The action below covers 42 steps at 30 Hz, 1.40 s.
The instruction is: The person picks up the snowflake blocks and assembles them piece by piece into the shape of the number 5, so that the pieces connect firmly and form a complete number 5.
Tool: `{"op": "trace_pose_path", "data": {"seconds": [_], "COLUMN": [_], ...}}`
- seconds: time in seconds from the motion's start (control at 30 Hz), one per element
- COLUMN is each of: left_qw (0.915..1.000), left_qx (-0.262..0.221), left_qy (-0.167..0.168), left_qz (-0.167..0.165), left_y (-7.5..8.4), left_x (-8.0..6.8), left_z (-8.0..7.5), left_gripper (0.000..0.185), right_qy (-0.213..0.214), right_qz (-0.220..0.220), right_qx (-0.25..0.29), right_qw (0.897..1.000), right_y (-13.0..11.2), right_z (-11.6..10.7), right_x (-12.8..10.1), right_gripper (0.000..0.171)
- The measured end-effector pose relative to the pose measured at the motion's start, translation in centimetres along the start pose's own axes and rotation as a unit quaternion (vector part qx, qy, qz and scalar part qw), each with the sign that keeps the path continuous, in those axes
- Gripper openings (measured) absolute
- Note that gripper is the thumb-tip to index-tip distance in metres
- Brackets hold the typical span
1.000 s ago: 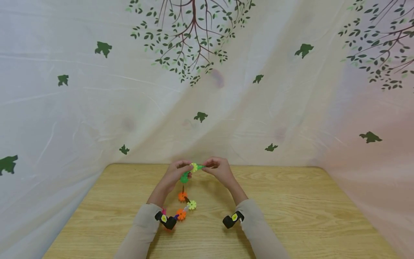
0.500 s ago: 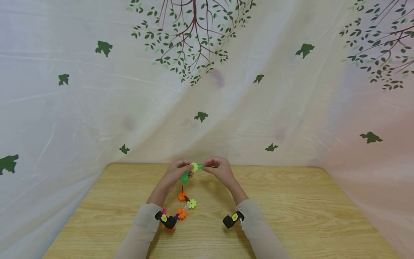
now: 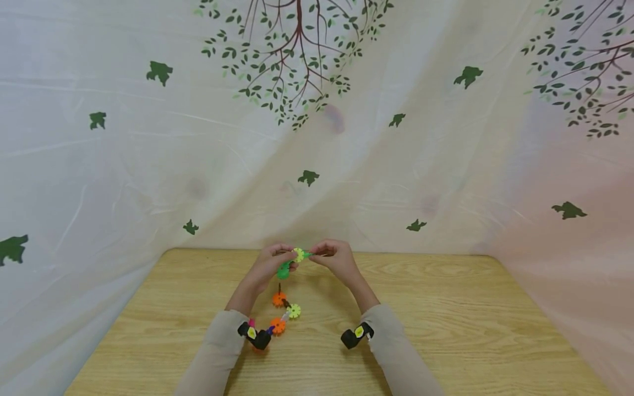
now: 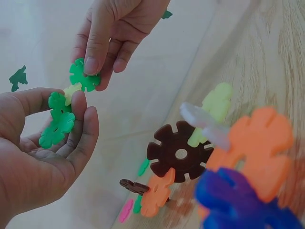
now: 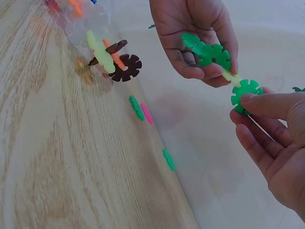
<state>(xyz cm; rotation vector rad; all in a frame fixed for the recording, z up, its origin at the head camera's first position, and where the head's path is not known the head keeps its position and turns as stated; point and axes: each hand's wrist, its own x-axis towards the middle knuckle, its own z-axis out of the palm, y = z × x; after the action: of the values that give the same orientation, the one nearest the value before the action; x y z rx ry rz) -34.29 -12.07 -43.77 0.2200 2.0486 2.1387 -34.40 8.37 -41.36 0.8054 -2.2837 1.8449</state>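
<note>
Behind the left wrist (image 3: 242,324) — the chain's (image 3: 282,308) end hidden

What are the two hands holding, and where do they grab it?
A chain of snowflake discs. The left hand grips its green discs; the right hand pinches the end green disc by its rim.

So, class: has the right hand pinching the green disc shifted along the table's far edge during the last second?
No. The right hand pinches the green disc at the same spot above the table's far edge, beside the left hand.
</note>
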Motion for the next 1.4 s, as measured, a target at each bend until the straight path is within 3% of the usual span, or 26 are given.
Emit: {"op": "trace_pose_path", "data": {"seconds": [0.43, 0.67, 0.87, 1.1, 1.4], "left_qw": [0.9996, 0.9994, 0.9997, 0.9992, 0.9943], "left_qx": [-0.019, -0.031, -0.012, 0.022, 0.063], "left_qy": [0.005, 0.004, -0.013, -0.035, -0.085], "left_qz": [0.022, 0.017, 0.017, 0.0, -0.01], "left_y": [-0.3, -0.3, -0.1, 0.1, 0.2], "left_x": [0.3, 0.2, 0.2, -0.1, -1.5], "left_z": [0.6, 0.5, 0.2, -0.7, -2.2], "left_gripper": [0.026, 0.016, 0.023, 0.036, 0.035], "right_qy": [0.007, 0.006, -0.018, -0.001, -0.003], "right_qz": [-0.007, -0.01, -0.015, -0.005, -0.004], "right_qx": [0.055, 0.018, -0.001, 0.01, 0.008], "right_qw": [0.998, 1.0, 1.0, 1.0, 1.0], "right_y": [0.6, 0.5, 0.2, 0.1, 0.0], "right_z": [0.3, 0.4, 0.3, 0.2, 0.4], "right_x": [0.0, 0.0, 0.1, 0.3, 0.4], "right_gripper": [0.013, 0.012, 0.016, 0.015, 0.017]}}
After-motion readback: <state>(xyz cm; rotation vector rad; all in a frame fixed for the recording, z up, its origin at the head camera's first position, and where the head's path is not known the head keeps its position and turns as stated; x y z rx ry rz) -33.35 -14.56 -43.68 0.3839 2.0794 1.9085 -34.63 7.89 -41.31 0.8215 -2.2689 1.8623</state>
